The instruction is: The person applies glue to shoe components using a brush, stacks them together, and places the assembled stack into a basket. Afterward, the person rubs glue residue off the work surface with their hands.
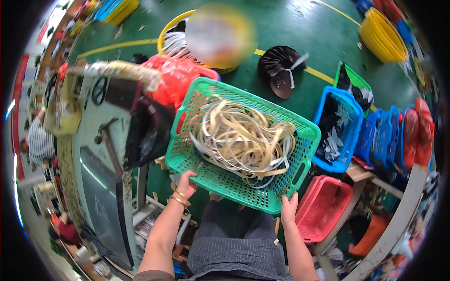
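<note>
Green basket (220, 184) should handle stiff, its strips (246, 138) soft; left hand (186, 186) and right hand (289, 208) grip its rim (236, 198), seemingly from below.

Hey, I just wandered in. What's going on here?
Someone is holding a green basket in front of them, the left hand and right hand gripping its near side. Inside lies a tangled heap of pale strips. To the right, a blue basket and a red basket sit apart from the hands, while a hammer lies on the worktable to the left.
</note>
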Demonstrator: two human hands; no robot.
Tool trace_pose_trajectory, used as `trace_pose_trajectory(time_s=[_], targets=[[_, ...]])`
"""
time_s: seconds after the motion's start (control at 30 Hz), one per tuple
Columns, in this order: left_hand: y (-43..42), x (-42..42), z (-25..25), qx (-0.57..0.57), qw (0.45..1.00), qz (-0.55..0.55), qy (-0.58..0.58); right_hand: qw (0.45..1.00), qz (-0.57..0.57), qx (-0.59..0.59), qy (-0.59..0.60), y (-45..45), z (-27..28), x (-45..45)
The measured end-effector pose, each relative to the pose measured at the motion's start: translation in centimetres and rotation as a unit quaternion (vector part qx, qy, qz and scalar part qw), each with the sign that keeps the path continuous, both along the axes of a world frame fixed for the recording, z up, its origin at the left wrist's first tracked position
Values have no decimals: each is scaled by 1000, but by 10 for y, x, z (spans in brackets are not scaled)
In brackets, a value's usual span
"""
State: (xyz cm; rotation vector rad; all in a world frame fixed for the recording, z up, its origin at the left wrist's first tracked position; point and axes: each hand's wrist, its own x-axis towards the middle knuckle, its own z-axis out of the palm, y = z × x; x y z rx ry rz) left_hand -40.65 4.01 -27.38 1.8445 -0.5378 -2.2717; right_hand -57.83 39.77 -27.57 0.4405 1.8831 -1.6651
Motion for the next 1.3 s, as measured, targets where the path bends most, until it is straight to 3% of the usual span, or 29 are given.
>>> trace_pose_trajectory(time_s=[0.2,0.3,0.4,0.43,0.47,0.5,0.57,0.63,0.7,0.73,0.8,0.87,0.93,1.03,1.13,1.2,1.27,1.3], targets=[[9,-6,-5,-16,1000,6,4,999,-29,22,-34,-7,-3,-8],[8,-14,38,-17,997,-22,66,997,18,69,33,3,-8,-9],[31,29,33,-38,995,-18,90,977,79,181,84,17,-3,-23],[48,50,32,-47,998,3,46,959,93,230,141,8,18,-27],[66,80,26,-85,996,19,9,885,189,346,247,9,27,-38],[90,111,18,-119,992,31,-28,897,216,289,257,-14,55,-41],[150,189,-12,-219,959,11,-180,841,324,222,372,-60,85,-50],[225,268,-37,-329,803,-143,-475,777,459,121,413,-151,146,-24],[250,299,27,-27,833,-206,-513,673,551,40,493,-230,192,12],[314,319,-10,-7,810,-205,-550,589,594,13,548,-270,216,36],[370,332,-22,82,816,-253,-513,504,607,-38,613,-331,238,77],[370,336,-14,213,846,-378,-311,435,646,-102,619,-386,264,134],[450,321,-89,171,765,-491,-380,345,724,-88,591,-430,276,188],[455,313,-134,229,794,-330,-457,277,779,-30,561,-474,258,251],[455,340,-122,270,742,-497,-361,234,767,25,598,-513,234,267],[384,391,-67,306,828,-428,-192,223,747,22,625,-518,229,270],[369,397,-44,270,879,-354,-172,229,742,46,628,-517,227,266],[377,387,-43,223,889,-322,-239,224,744,46,628,-516,227,265]])
